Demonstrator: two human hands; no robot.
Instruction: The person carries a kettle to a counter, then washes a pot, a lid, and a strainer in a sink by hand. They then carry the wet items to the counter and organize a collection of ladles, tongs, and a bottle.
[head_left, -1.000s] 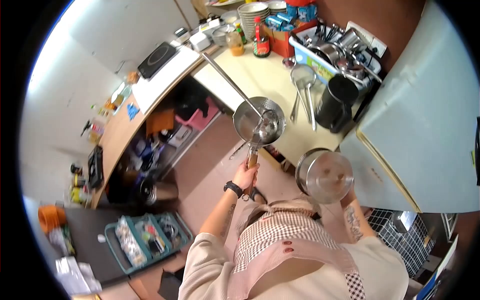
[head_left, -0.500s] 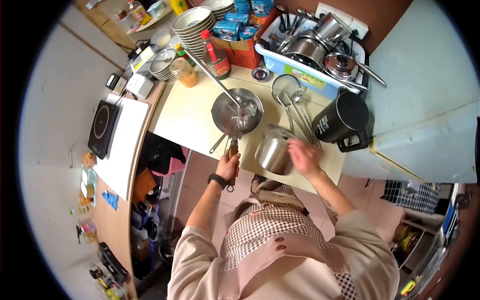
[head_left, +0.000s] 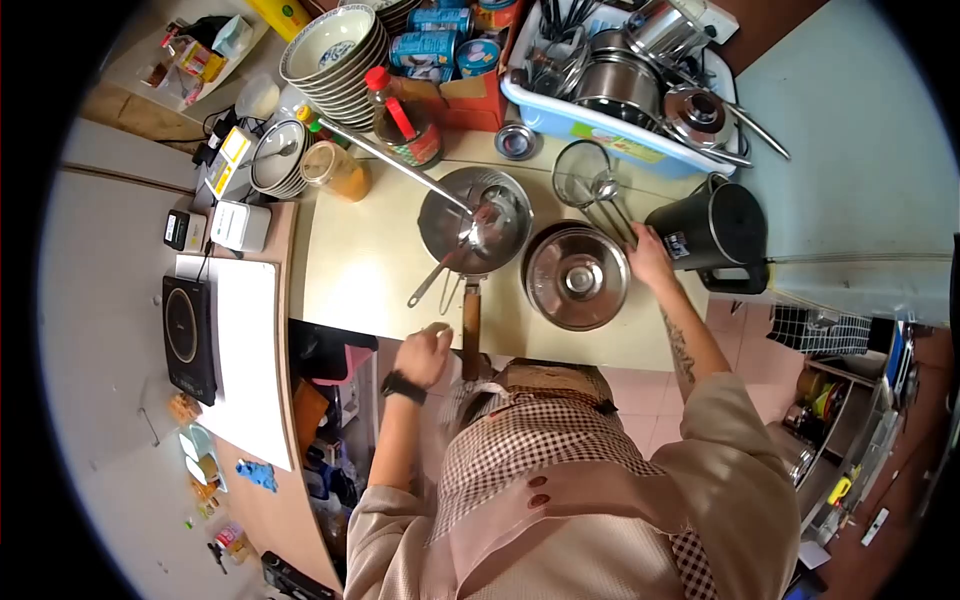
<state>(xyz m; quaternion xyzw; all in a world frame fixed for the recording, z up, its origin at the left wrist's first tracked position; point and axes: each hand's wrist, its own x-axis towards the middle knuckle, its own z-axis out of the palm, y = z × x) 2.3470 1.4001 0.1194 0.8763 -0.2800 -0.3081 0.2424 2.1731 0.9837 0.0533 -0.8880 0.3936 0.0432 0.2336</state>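
Pan now down on bench, left hand off its handle, fingers released at pan's 7 o'clock; lidded pot set at pan's 4 o'clock, right hand against its 2 o'clock rim, grip untellable, so both vessels parked.

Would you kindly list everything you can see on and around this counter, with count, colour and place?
counter: one, cream, centre
saucepan: one, steel with wooden handle, mid-counter
ladle: one, steel, resting in the saucepan
lidded pot: one, steel, right of the saucepan
strainer: one, wire, behind the lidded pot
jug: one, black, counter's right end
basin: one, blue, at the back
bowls: one stack, white, back left
sauce bottle: one, red-capped, beside the bowls
hob: one, black, far left
left hand: by the saucepan's handle
right hand: at the lidded pot's rim
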